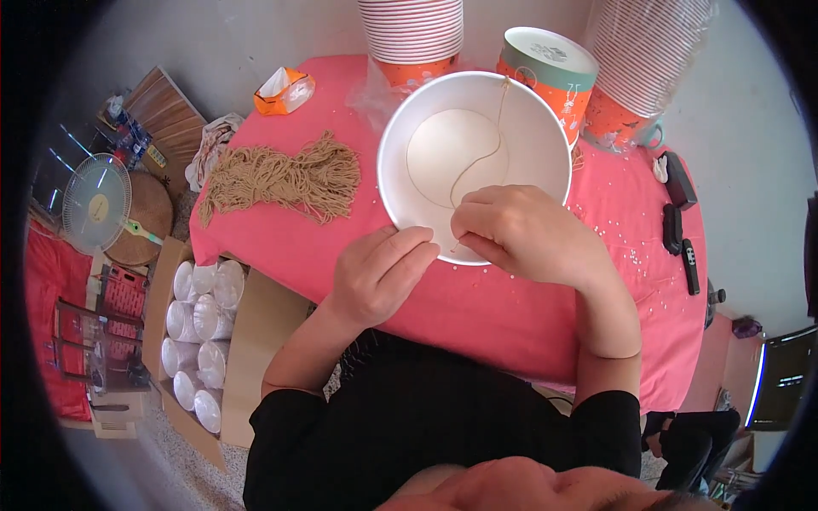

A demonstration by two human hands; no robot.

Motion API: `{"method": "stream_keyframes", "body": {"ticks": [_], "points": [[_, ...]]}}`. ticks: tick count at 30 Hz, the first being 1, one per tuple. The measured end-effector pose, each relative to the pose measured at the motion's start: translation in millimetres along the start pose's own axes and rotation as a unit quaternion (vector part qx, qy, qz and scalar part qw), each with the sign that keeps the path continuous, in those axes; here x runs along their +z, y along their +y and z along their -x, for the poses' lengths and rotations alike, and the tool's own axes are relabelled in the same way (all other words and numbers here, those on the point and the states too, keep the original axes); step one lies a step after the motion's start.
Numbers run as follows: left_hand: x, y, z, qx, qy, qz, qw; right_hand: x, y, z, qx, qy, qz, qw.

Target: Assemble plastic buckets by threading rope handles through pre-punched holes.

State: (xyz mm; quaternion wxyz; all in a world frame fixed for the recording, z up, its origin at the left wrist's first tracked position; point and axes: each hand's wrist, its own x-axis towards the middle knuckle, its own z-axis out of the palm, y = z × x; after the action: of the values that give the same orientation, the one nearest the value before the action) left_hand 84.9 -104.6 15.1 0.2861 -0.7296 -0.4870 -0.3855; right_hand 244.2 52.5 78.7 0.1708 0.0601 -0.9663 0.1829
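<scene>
A large white-lined paper bucket (pixel 394 162) is tilted with its open mouth toward me on the pink tablecloth. My left hand (pixel 379 274) grips its near rim, fingertips closed on the edge and thumb out of sight. A thin tan cord (pixel 479 160) hangs from the far rim and curves down inside. It runs to my right hand (pixel 530 234), whose fingers are pinched together on it by the near inner wall. The fingers hide the cord's end there. Left of the bucket lies a bundle of tan cord (pixel 285 179).
Behind stand stacked buckets (pixel 413 34), a green-and-orange bucket (pixel 550 81) and a plastic-wrapped stack (pixel 643 68). A tissue pack (pixel 284 90) lies far left, a remote control (pixel 690 266) at right. White bits dot the cloth (pixel 656 341). A carton (pixel 266 341) of wrapped cups and a fan (pixel 97 203) stand left.
</scene>
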Motion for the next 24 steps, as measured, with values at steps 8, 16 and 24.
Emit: {"method": "stream_keyframes", "body": {"ticks": [8,16,24], "points": [[-1,1,1,-0.005,-0.010,0.006,1.000,3,0,0,-0.013,-0.001,-0.013,1.000],[2,0,-3,-0.038,0.001,0.033,0.999,7,3,-1,-0.015,-0.016,-0.064,0.998],[15,-13,4,-0.143,-0.015,0.095,0.985,5,17,-6,0.039,-0.084,-0.199,0.976]]}}
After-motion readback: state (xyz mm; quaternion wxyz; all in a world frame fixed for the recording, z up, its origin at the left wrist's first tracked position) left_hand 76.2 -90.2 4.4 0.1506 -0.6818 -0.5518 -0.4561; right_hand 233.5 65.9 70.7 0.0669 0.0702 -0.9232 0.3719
